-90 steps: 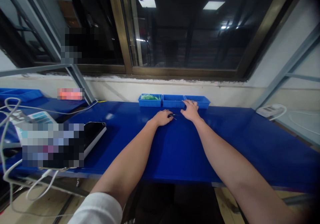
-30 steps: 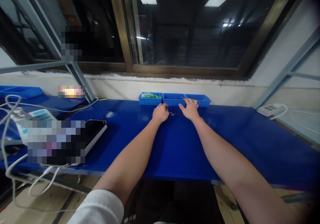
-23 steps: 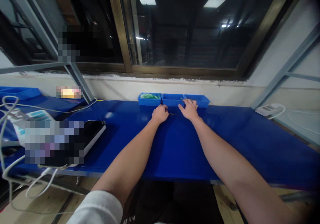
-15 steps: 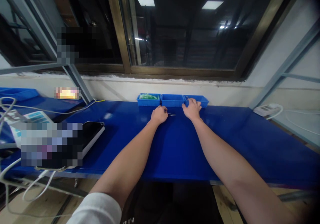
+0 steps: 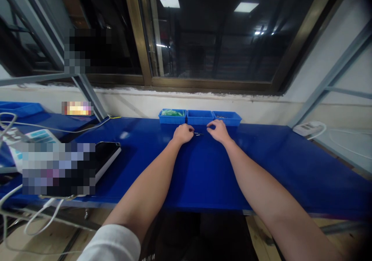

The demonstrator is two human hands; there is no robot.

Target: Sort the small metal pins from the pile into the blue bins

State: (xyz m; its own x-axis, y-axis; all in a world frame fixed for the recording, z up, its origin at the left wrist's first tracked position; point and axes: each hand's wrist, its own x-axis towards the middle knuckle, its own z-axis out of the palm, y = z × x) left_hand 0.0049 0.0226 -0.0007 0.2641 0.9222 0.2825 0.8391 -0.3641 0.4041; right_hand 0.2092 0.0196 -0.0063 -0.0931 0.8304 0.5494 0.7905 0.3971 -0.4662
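My left hand (image 5: 183,133) is closed on a thin metal tool (image 5: 198,133) whose narrow tips point right, low over the blue table (image 5: 209,175). To the right of those tips is my right hand (image 5: 217,130), with thumb and index finger apart and nothing visible between them. Behind the hands, three small blue bins stand in a row against the wall. Green packets lie in the left bin (image 5: 172,120). The middle bin (image 5: 200,120) shows no clear contents. Small metal pieces, too tiny to make out, are in the right bin (image 5: 229,122).
A dark device (image 5: 107,154) with white cables lies on the table at left, partly pixelated. A white power strip (image 5: 309,128) is at the far right. Another blue bin (image 5: 24,109) sits at far left, beside a grey metal frame.
My right hand has moved from over the right bin, back toward me and slightly left, closer to the tool's tips. My left hand has barely moved.
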